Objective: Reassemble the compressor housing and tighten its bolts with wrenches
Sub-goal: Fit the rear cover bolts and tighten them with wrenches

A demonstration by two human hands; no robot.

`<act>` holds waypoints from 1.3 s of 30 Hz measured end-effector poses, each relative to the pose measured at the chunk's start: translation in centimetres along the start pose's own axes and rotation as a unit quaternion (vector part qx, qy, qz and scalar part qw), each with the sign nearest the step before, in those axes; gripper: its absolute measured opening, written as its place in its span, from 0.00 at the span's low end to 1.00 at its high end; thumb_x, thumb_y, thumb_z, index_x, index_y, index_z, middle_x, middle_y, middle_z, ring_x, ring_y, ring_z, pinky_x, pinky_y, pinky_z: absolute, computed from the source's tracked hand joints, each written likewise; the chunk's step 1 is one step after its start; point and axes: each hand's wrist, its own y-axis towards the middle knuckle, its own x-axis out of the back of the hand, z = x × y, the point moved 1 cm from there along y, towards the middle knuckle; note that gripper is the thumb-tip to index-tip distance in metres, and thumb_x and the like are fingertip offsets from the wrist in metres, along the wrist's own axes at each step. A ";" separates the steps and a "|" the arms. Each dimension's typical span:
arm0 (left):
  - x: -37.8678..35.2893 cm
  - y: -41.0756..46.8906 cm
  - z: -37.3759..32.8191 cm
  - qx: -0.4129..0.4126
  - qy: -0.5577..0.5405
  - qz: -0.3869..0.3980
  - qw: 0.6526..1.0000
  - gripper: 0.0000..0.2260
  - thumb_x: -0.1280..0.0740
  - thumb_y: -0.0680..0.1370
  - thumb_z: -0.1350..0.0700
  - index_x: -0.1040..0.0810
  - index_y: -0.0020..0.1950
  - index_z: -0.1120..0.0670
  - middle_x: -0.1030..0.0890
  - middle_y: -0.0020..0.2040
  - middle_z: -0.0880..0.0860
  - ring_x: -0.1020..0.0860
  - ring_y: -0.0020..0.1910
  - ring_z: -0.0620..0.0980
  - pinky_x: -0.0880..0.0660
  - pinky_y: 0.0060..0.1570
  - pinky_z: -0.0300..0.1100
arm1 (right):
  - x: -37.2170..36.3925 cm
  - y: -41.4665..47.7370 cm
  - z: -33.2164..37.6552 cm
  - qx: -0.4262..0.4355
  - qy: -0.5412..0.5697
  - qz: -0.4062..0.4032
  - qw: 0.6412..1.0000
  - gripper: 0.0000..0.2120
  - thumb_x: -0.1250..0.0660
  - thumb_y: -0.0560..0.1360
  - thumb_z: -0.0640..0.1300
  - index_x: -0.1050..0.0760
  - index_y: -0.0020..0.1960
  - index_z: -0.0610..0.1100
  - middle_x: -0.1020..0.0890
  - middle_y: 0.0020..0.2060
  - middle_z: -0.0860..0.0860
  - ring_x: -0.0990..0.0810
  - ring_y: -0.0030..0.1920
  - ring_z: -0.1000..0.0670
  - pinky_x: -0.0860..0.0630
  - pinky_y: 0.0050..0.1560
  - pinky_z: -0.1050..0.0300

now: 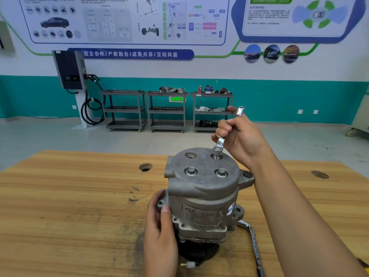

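Note:
A grey cast compressor housing (201, 192) stands upright on the wooden workbench (69, 206). Its round top cover carries two seated hex bolts (191, 171) at the front. A third bolt (216, 152) at the back right stands partly raised out of its hole. The back left hole (191, 155) has no bolt in it. My right hand (241, 140) grips a silver wrench (221, 141) whose ring end sits on the raised bolt. My left hand (159, 218) holds the housing's lower left side.
A second wrench (254, 242) lies on the bench behind the housing's right side. The bench top has round holes (145, 167). A small brass and white fitting (187, 264) lies near the front. Shelf carts (167, 110) and a wall charger (69, 68) stand far back.

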 end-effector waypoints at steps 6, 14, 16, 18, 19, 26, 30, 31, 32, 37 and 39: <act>-0.2 0.1 -0.1 -0.005 0.000 0.001 1.000 0.15 0.44 0.81 0.58 0.32 0.49 0.35 0.27 0.29 0.25 0.29 0.29 0.23 0.35 0.29 0.18 | 0.1 0.1 -0.4 -0.016 0.005 0.001 1.000 0.12 0.52 0.79 0.33 0.35 0.50 0.47 0.31 0.24 0.51 0.29 0.25 0.53 0.26 0.38 0.56; 0.0 0.3 0.4 -0.005 -0.003 0.004 1.000 0.14 0.44 0.81 0.57 0.30 0.51 0.36 0.26 0.28 0.27 0.28 0.29 0.26 0.35 0.28 0.20 | 1.1 -1.6 -0.3 0.025 0.038 -0.010 0.999 0.13 0.56 0.82 0.47 0.37 0.45 0.45 0.27 0.25 0.50 0.25 0.28 0.52 0.28 0.38 0.58; 0.0 0.3 0.5 -0.010 -0.005 0.010 1.000 0.14 0.44 0.81 0.57 0.29 0.51 0.36 0.27 0.28 0.27 0.28 0.30 0.26 0.35 0.29 0.21 | 1.2 -2.1 -0.2 0.063 0.022 -0.024 0.997 0.11 0.57 0.82 0.45 0.39 0.45 0.46 0.25 0.25 0.51 0.23 0.29 0.52 0.27 0.38 0.58; 0.1 0.3 0.6 -0.009 -0.011 0.013 1.000 0.14 0.44 0.81 0.57 0.30 0.51 0.35 0.26 0.31 0.26 0.27 0.32 0.24 0.35 0.28 0.20 | 1.5 -2.7 -0.3 0.101 0.020 -0.038 0.994 0.10 0.57 0.82 0.41 0.40 0.46 0.48 0.24 0.26 0.50 0.21 0.30 0.50 0.28 0.39 0.56; 0.1 0.3 0.6 -0.006 -0.016 0.015 1.000 0.14 0.45 0.81 0.56 0.30 0.52 0.34 0.25 0.33 0.26 0.27 0.33 0.24 0.34 0.29 0.20 | 1.6 -3.1 -0.4 0.119 0.010 -0.046 0.992 0.10 0.57 0.82 0.40 0.40 0.46 0.49 0.23 0.27 0.50 0.20 0.31 0.49 0.28 0.40 0.56; 0.2 0.1 0.9 0.027 -0.063 0.039 0.997 0.15 0.44 0.81 0.52 0.28 0.52 0.30 0.21 0.47 0.33 0.22 0.47 0.35 0.26 0.44 0.37 | 2.0 -6.5 -1.4 0.215 -0.049 -0.094 0.971 0.12 0.55 0.82 0.36 0.41 0.46 0.50 0.19 0.34 0.51 0.16 0.43 0.47 0.27 0.39 0.60; 0.4 -0.2 0.5 0.020 -0.075 0.058 0.995 0.14 0.43 0.81 0.52 0.28 0.55 0.32 0.21 0.54 0.39 0.21 0.54 0.44 0.24 0.54 0.48 | 1.3 -8.0 -1.8 0.253 -0.056 -0.105 0.960 0.11 0.54 0.82 0.35 0.41 0.47 0.49 0.17 0.36 0.50 0.16 0.46 0.46 0.23 0.45 0.59; 0.5 -0.2 0.4 0.020 -0.077 0.061 0.995 0.13 0.43 0.81 0.52 0.29 0.55 0.32 0.21 0.55 0.41 0.22 0.54 0.45 0.24 0.55 0.50 | 1.0 -8.3 -1.9 0.267 -0.062 -0.109 0.956 0.11 0.54 0.82 0.34 0.42 0.48 0.48 0.17 0.36 0.49 0.16 0.46 0.46 0.23 0.48 0.59; 0.5 -0.2 0.4 0.019 -0.080 0.064 0.995 0.13 0.43 0.81 0.52 0.29 0.55 0.32 0.22 0.55 0.41 0.22 0.55 0.45 0.24 0.55 0.50 | 0.8 -8.5 -2.0 0.280 -0.073 -0.115 0.950 0.11 0.54 0.82 0.34 0.42 0.48 0.48 0.17 0.37 0.48 0.17 0.47 0.45 0.23 0.50 0.58; 0.6 -0.2 0.6 0.006 -0.066 0.072 0.995 0.15 0.43 0.81 0.53 0.30 0.54 0.30 0.22 0.56 0.42 0.23 0.55 0.42 0.25 0.49 0.41 | -0.4 -10.3 -3.1 0.344 -0.186 -0.154 0.907 0.08 0.52 0.82 0.37 0.42 0.49 0.50 0.18 0.45 0.46 0.17 0.48 0.44 0.24 0.53 0.58; 0.6 -0.2 0.9 0.000 -0.055 0.079 0.995 0.14 0.43 0.81 0.52 0.31 0.55 0.29 0.22 0.58 0.44 0.23 0.55 0.44 0.26 0.49 0.41 | -1.0 -11.0 -3.7 0.368 -0.243 -0.152 0.885 0.06 0.51 0.81 0.40 0.42 0.50 0.51 0.20 0.50 0.44 0.18 0.50 0.46 0.25 0.54 0.60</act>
